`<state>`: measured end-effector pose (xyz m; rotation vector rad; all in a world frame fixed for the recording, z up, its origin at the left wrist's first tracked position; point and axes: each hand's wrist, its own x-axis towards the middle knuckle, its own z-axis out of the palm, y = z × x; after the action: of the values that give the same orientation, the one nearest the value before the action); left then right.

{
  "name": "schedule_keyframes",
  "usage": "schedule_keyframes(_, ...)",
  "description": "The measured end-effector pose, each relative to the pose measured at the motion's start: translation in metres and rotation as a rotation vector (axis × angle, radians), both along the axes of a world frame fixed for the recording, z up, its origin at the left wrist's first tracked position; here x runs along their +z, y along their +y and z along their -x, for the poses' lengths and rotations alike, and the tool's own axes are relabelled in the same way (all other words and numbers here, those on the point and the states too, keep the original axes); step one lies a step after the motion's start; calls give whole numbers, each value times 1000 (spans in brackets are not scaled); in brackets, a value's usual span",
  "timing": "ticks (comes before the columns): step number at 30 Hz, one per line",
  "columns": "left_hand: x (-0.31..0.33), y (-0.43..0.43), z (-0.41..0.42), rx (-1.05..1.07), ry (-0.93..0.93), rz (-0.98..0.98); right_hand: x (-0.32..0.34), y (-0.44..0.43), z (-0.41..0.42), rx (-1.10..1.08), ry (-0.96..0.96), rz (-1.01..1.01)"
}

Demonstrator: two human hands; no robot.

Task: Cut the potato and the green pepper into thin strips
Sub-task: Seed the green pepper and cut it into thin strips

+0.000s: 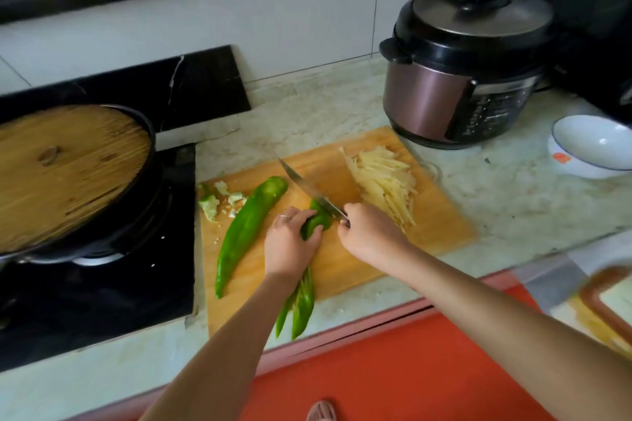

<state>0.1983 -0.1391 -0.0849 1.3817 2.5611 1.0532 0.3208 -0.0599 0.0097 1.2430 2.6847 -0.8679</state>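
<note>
Left hand (290, 243): fingers curled, close together, pressing down on a green pepper piece (316, 224) on the cutting board (441, 225). Right hand (369, 232): fingers wrapped round the knife (307, 186) handle, which is mostly hidden. The blade runs from the right fingers away and to the left, its edge on the green pepper piece just beyond the left fingertips. Pepper tails (302, 304) stick out behind the left wrist, over the near board edge; can't tell if they join the held piece. Second long pepper (249, 225) lies left of the left fingers, apart from them. Core scraps (219, 202) are farther left, at the board edge. Potato strips (386, 181) are piled beyond and right of the right fingers, on the board. Pressure cooker (468, 79) well beyond the fingers, white bowl (595, 147) far right, lidded pan (68, 174) far left.
</note>
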Motion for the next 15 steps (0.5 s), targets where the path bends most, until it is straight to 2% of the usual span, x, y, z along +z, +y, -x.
schedule_keyframes(6, -4, 0, 3, -1, 24, -6, -5, -31, 1, 17, -1, -138)
schedule_keyframes(15, -3, -1, 1, -24, -5, -61, -7, -41, 10, -65, -43, -132)
